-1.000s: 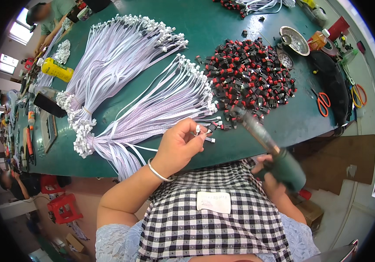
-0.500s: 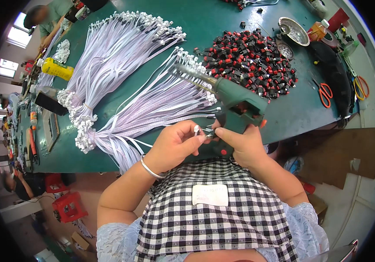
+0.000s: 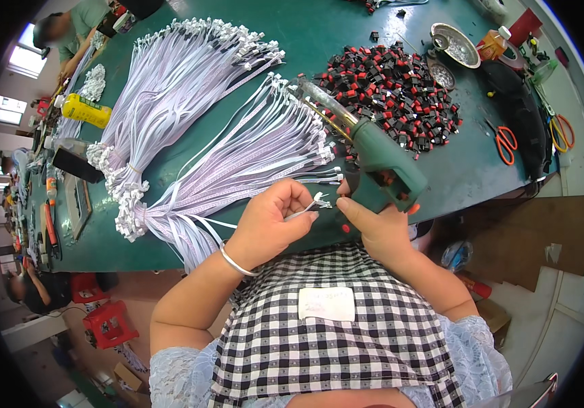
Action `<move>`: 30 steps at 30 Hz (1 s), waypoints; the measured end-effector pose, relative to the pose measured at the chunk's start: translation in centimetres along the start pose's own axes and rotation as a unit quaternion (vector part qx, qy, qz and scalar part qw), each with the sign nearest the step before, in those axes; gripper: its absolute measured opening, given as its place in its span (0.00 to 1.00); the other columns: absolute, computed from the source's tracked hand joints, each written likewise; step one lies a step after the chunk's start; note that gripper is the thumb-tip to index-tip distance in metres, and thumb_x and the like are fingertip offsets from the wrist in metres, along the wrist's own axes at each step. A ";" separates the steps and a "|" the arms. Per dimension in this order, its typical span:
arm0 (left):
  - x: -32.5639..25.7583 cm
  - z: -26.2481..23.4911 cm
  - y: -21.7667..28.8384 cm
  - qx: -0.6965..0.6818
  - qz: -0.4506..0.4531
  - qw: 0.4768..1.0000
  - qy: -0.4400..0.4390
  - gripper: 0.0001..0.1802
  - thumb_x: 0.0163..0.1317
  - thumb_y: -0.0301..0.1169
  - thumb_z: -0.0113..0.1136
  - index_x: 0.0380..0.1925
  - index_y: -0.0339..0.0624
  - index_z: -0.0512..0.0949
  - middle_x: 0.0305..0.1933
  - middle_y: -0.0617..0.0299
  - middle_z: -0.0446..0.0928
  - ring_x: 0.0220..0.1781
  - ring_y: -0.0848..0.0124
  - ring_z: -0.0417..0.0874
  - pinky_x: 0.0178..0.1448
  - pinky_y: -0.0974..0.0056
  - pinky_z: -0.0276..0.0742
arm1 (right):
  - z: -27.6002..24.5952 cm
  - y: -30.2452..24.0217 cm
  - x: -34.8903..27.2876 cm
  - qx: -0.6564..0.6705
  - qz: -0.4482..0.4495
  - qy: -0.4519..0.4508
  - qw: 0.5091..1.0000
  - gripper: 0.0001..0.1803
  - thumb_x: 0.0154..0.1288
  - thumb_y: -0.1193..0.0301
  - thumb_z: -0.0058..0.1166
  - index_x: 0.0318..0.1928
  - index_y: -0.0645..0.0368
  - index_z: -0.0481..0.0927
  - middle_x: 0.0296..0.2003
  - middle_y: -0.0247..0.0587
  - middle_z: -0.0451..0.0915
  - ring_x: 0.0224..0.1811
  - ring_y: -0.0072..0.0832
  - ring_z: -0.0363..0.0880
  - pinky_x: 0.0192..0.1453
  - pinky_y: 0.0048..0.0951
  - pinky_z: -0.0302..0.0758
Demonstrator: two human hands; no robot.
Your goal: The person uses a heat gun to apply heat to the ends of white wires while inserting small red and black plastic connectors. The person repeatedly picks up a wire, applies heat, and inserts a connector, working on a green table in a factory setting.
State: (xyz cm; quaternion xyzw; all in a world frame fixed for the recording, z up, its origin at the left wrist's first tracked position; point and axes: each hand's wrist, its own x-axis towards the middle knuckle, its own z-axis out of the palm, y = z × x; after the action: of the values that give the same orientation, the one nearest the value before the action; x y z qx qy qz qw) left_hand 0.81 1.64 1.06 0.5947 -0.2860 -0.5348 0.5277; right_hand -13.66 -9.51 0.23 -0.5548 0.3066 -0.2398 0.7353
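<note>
My left hand (image 3: 275, 221), with a silver bangle at the wrist, is closed in a pinch on a white flat cable (image 3: 319, 201). The cable's split end with short leads sticks out past the fingertips toward my right hand. My right hand (image 3: 381, 228) is wrapped round a dark green pistol-shaped tool (image 3: 381, 158); its thumb points left, and its other fingers are mostly hidden. The tool's long metal barrel slants up and left over a fan of white cables (image 3: 258, 160). Beyond it lies a heap of small black and red switch-like parts (image 3: 401, 95).
A larger cable bundle (image 3: 183, 81) lies far left, near a yellow bottle (image 3: 86, 110). Orange-handled scissors (image 3: 506, 145), a metal bowl (image 3: 465, 51) and a black bag-like thing (image 3: 520, 112) are at the right. Another person (image 3: 74, 30) sits far left.
The tool's barrel has swung up and right. My right thumb has come away from the cable end, which shows more clearly in my left hand.
</note>
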 end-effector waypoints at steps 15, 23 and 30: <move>0.1 0.5 -0.7 -0.004 0.010 0.999 0.037 0.08 0.54 0.20 0.56 0.35 0.35 0.71 0.33 0.67 0.74 0.32 0.83 0.72 0.37 0.77 0.67 | 0.2 0.2 -0.5 -0.032 0.027 -0.007 0.999 0.08 0.54 0.76 0.56 0.36 0.60 0.73 0.28 0.27 0.72 0.28 0.12 0.68 0.29 0.16 0.66; 0.1 0.8 -0.7 0.008 0.037 0.997 0.063 0.06 0.53 0.20 0.58 0.33 0.34 0.75 0.32 0.65 0.76 0.32 0.82 0.73 0.39 0.77 0.69 | 0.3 0.9 -0.5 -0.041 -0.003 -0.002 0.999 0.07 0.55 0.77 0.55 0.35 0.59 0.73 0.27 0.26 0.72 0.28 0.12 0.68 0.30 0.17 0.66; 0.2 1.1 -0.6 0.061 0.029 0.993 0.092 0.05 0.52 0.22 0.60 0.30 0.35 0.76 0.30 0.66 0.77 0.31 0.82 0.73 0.37 0.76 0.69 | 0.6 0.9 -0.2 -0.042 0.016 0.010 0.999 0.07 0.54 0.76 0.56 0.34 0.60 0.73 0.26 0.28 0.72 0.27 0.14 0.70 0.29 0.18 0.68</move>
State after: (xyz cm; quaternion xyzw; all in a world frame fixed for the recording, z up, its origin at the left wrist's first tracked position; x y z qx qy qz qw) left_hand -0.26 1.26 0.56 0.6639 -0.2849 -0.4438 0.5302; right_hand -13.37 -8.68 -0.48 -0.5779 0.3320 -0.2206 0.7122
